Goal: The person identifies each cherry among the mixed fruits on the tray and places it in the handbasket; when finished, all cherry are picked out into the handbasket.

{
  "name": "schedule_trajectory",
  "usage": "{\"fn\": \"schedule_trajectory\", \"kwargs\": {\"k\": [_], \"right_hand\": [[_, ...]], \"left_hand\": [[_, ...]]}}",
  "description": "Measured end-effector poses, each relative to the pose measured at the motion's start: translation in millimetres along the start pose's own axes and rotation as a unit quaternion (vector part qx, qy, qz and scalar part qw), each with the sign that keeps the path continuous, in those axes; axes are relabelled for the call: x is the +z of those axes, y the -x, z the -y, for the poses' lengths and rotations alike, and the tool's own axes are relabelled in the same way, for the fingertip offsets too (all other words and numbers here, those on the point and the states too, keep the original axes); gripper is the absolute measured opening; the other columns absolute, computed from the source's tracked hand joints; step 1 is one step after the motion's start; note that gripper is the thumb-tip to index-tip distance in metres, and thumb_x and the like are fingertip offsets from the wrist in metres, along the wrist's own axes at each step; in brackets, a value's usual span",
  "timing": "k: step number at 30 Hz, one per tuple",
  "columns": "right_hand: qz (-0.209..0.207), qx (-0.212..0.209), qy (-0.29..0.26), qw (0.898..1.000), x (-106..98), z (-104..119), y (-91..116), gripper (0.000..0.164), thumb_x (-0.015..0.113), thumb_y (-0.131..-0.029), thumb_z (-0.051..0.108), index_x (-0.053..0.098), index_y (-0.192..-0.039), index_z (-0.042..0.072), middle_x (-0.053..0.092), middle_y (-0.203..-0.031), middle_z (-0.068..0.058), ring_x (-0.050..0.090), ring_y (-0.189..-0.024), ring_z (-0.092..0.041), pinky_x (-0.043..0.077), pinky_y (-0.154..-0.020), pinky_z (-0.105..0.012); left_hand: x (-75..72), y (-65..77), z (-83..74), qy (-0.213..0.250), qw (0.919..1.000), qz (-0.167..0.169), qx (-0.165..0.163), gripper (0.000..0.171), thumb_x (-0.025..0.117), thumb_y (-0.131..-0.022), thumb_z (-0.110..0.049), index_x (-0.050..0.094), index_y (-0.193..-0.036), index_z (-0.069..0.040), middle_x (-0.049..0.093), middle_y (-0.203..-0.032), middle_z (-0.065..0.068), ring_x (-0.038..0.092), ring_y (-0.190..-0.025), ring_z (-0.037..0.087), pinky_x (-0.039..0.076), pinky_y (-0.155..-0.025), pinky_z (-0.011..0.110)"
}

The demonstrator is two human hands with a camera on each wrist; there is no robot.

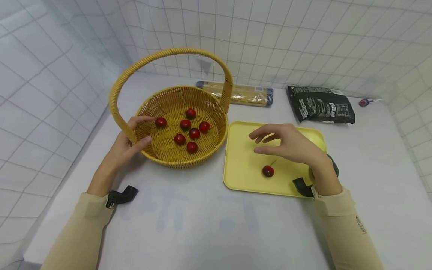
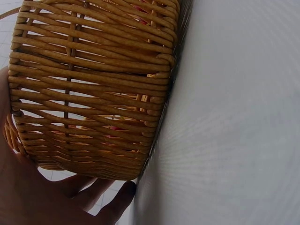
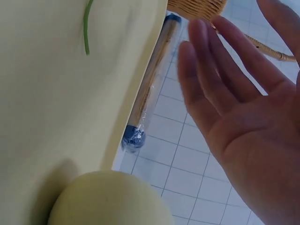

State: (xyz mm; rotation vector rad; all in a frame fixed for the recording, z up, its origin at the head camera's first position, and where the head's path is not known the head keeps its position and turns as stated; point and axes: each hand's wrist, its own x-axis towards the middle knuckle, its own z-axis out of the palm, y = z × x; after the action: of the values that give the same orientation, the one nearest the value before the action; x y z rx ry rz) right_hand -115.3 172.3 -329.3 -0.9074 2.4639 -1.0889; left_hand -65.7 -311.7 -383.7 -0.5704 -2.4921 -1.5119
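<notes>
My left hand [image 1: 129, 138] grips the left side of the yellow wicker basket [image 1: 158, 162], thumb over its rim. In the left wrist view, some fingers [image 2: 117, 199] lie against the woven wall [image 2: 93, 89]. Several dark red cherries [image 1: 192, 147] lie spread on the basket floor; one cherry [image 1: 161, 122] is close to the left fingertips. My right hand [image 1: 285, 142] hovers over the yellow tray [image 1: 241, 176], fingers loosely bent and holding nothing. Below it, a cherry [image 1: 268, 171] with a green stem [image 3: 87, 28] lies on the tray.
A round pale object [image 3: 110, 201] sits by the tray's right side, mostly hidden behind the right wrist in the head view. Behind the tray are a wrapped tan roll [image 1: 246, 94], a black packet [image 1: 322, 105] and a lollipop [image 1: 366, 102]. The basket's tall handle [image 1: 175, 51] arches above it.
</notes>
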Motion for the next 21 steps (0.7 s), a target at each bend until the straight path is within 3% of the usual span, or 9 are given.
{"fn": "schedule_trajectory", "kwargs": {"k": [6,11,21], "right_hand": [[0.091,0.030,-0.026,0.995,-10.0,-6.0,4.3,0.053,0.087,-0.088,0.037,0.070,-0.135,0.020,0.072,-0.130,0.004,0.067,-0.121,-0.017,0.053,-0.103,-0.044],[0.165,0.041,-0.070,0.983,-11.1,-15.1,6.4,0.054,0.089,-0.085,0.028,0.070,-0.134,0.016,0.071,-0.132,0.000,0.064,-0.126,-0.020,0.050,-0.110,-0.041],[0.218,0.006,-0.097,0.971,-13.5,-40.2,4.5,0.046,0.086,-0.088,0.020,0.071,-0.131,0.013,0.070,-0.130,-0.003,0.065,-0.124,-0.022,0.048,-0.112,-0.040]], "left_hand": [[-0.5,-1.6,-1.5,-0.005,1.0000,-0.002,0.004,0.058,0.062,-0.094,-0.001,0.051,-0.151,-0.006,0.054,-0.149,0.006,0.037,-0.148,0.009,0.022,-0.119,0.026],[0.6,-1.8,0.2,-0.002,1.0000,-0.002,0.008,0.058,0.062,-0.093,-0.001,0.052,-0.150,-0.005,0.054,-0.148,0.004,0.038,-0.148,0.010,0.022,-0.119,0.025],[1.3,-4.8,0.1,0.006,0.9999,-0.004,0.008,0.058,0.061,-0.094,-0.001,0.050,-0.151,-0.004,0.055,-0.149,0.002,0.037,-0.148,0.011,0.021,-0.118,0.024]]}}
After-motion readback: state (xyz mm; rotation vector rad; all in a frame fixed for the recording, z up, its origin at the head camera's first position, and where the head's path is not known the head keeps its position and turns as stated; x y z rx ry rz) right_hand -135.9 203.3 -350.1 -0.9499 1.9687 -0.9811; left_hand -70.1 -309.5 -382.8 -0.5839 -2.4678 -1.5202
